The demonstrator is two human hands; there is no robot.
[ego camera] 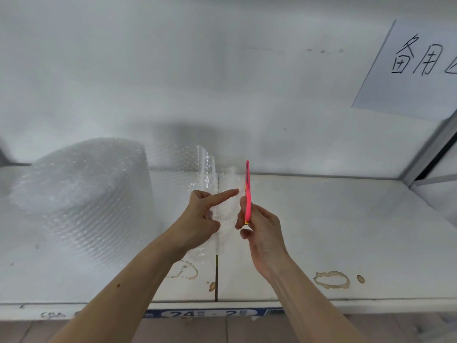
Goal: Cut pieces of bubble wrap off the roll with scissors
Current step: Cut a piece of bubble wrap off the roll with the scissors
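Observation:
A big roll of clear bubble wrap (81, 191) stands on the left of the white shelf (333, 231). A loose sheet of it (190, 164) runs from the roll rightward to my hands. My left hand (205, 214) pinches the sheet's edge, index finger stretched out to the right. My right hand (259, 229) grips pink scissors (247, 191), seen edge-on with the blades pointing up and away, right beside the sheet. Whether the blades are apart is not visible.
The shelf has a white back wall with a handwritten paper sign (415, 68) at upper right. Brown ring stains (331, 279) mark the shelf surface. A blue label strip (212, 313) runs along the front edge. A metal upright (430, 154) bounds the right side.

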